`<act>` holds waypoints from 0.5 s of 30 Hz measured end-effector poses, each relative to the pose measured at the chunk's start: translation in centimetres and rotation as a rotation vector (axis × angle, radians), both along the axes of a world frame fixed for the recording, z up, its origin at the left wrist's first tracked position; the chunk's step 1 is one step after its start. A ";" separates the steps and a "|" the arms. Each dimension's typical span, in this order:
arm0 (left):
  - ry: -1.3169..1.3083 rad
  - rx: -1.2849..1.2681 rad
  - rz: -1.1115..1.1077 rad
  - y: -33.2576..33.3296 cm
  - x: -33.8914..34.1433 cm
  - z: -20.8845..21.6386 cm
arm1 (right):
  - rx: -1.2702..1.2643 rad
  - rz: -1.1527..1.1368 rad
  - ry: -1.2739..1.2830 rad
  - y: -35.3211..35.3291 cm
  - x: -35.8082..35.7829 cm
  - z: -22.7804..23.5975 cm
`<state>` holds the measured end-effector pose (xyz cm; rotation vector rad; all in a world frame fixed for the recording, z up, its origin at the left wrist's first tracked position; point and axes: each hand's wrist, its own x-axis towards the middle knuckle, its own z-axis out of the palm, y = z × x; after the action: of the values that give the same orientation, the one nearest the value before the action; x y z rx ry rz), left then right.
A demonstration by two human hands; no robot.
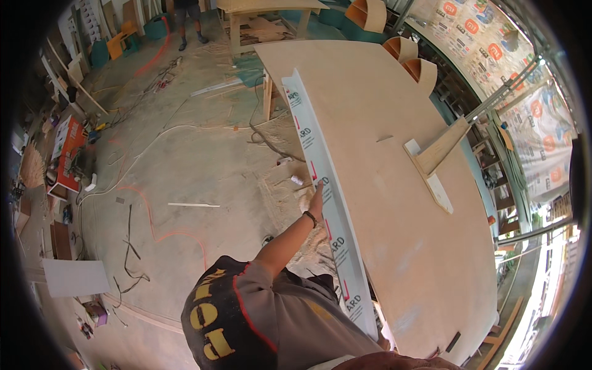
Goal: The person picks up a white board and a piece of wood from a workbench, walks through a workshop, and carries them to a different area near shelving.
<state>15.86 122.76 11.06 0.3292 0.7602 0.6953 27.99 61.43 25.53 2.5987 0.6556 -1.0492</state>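
Note:
A long, narrow white panel strip (325, 196), wrapped in printed protective film, stands tilted along the left edge of the big wooden tabletop (394, 185). My left hand (316, 202), with a dark band at the wrist, grips this strip about halfway along, a finger showing against its film. Near the strip's close end, a small skin-coloured patch by the table edge seems to be my right hand (386, 343). Its fingers are hidden behind the strip and my clothing.
A T-shaped wooden piece (436, 161) lies on the tabletop's right side, and a small dark bar (453, 341) near its close edge. Cables (154, 137), an orange cord (151, 216) and offcuts lie on the floor. Another person (188, 21) stands far off beside a wooden workbench (271, 5).

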 end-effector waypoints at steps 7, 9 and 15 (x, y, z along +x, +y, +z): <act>0.380 -0.104 0.080 1.6 -0.7 -1.4 | 0.335 -0.355 -0.078 0.3 -3.2 0.5; 0.231 -0.151 0.080 0.6 -2.1 1.1 | 0.582 -0.482 -0.143 -1.5 -3.0 -1.5; -0.247 -0.263 0.151 -1.7 -9.9 4.5 | 0.830 0.072 -0.366 -1.1 8.0 -1.4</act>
<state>5.97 121.04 15.51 -0.0545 0.6351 0.7522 36.01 60.30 24.15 3.2714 1.2748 -0.2566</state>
